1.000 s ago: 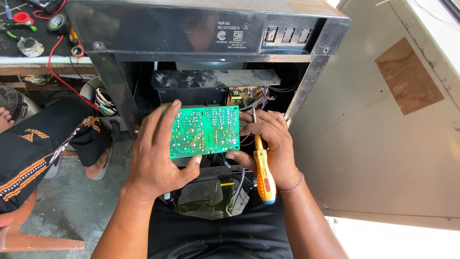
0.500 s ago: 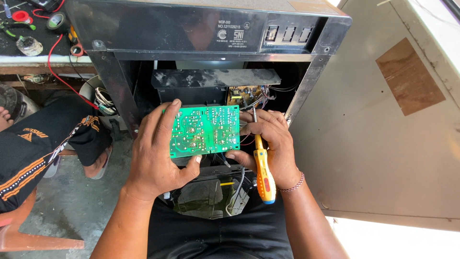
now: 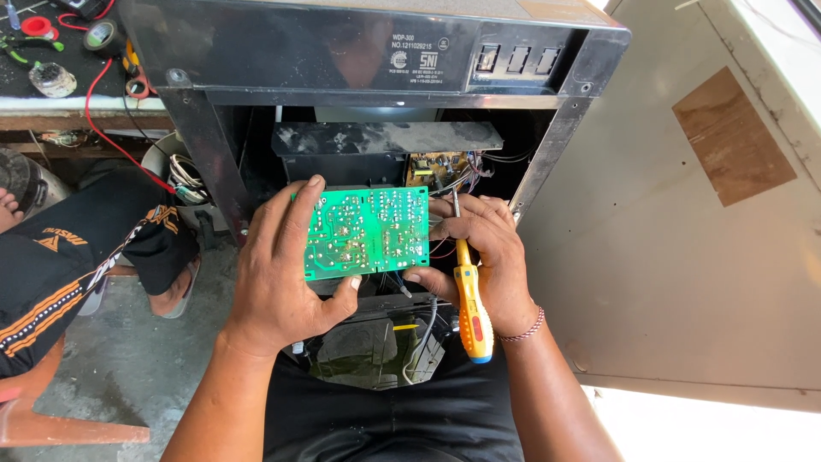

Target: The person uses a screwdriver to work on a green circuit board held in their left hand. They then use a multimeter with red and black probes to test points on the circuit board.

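The circuit board (image 3: 366, 233) in the left grip (image 3: 282, 282) has a glossy green lacquered face with dull silver solder points. The screwdriver (image 3: 471, 308) in the right grip (image 3: 479, 257) has a smooth yellow plastic handle and a bare metal shaft. Above both grips, the cabinet panel (image 3: 342, 51) is glossy black plastic, dusty.

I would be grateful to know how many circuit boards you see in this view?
2. A green circuit board is held between the left hand and right hand; a small yellowish circuit board sits deeper inside the cabinet. Others may be hidden.
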